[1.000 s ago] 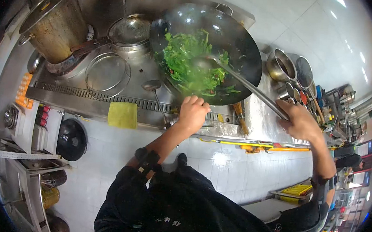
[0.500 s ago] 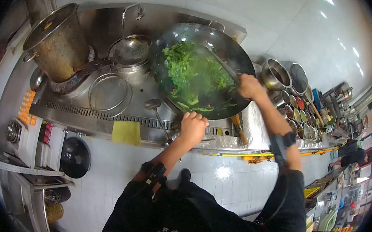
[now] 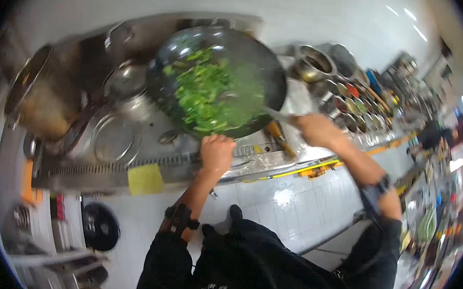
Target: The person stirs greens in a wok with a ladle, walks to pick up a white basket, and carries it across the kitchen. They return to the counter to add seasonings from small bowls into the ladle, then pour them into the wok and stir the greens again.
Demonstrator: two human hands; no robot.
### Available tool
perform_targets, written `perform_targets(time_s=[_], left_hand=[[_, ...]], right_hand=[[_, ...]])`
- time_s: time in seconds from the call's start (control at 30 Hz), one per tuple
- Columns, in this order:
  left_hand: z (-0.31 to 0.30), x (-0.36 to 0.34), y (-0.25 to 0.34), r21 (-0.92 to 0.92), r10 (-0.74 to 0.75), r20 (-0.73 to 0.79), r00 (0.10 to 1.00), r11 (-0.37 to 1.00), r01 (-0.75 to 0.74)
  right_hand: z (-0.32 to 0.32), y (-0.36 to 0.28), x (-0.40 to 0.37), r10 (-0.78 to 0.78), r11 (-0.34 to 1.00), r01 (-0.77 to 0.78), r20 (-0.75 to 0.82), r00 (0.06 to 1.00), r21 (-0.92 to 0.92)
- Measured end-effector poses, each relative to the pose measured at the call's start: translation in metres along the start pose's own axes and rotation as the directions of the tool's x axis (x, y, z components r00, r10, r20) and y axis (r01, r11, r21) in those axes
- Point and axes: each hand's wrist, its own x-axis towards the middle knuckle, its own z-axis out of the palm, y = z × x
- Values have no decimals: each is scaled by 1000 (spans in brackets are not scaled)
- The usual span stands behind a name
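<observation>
A large dark wok (image 3: pixel 166 86) on the steel range holds chopped leafy greens (image 3: pixel 200 95) under rising steam. My left hand (image 3: pixel 217 151) is closed at the wok's near edge; the part it grips is hidden beneath the fingers. With my right hand (image 3: pixel 318 131) I hold the handle of a metal ladle (image 3: pixel 278 114), reaching over the wok's right rim. Its head lies among the greens, blurred and partly covered by steam. A brush with a wooden handle (image 3: pixel 282 140) lies close to the wok's right side.
To the left stand a tall stockpot (image 3: pixel 48 103), a strainer (image 3: pixel 126 83) and a wire ring (image 3: pixel 115 140). A yellow cloth (image 3: pixel 146 180) hangs over the front edge. Metal pots (image 3: pixel 313 63) and several seasoning containers (image 3: pixel 359 106) line the right. Another person (image 3: pixel 429 134) is at far right.
The view has turned, shifting the wok left in the picture. My right hand has drawn the ladle back toward the wok's near right side. My left hand stays at the near edge.
</observation>
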Motion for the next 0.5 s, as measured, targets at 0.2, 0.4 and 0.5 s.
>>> perform_targets(time_s=[0.2,0.4,0.5], left_hand=[[1,0,-8,103,27,41,999,994,-31],[-8,2,8,31,-49,15,999,998,48],[-7,7,39,85,-40,-114,993,995,50]], right_hand=[[54,-18,57,89,987,-59,-204,975,147],[120,19,49,23,943,101,-365,931,317],[125,45,33,89,826,184,-446,890,533]])
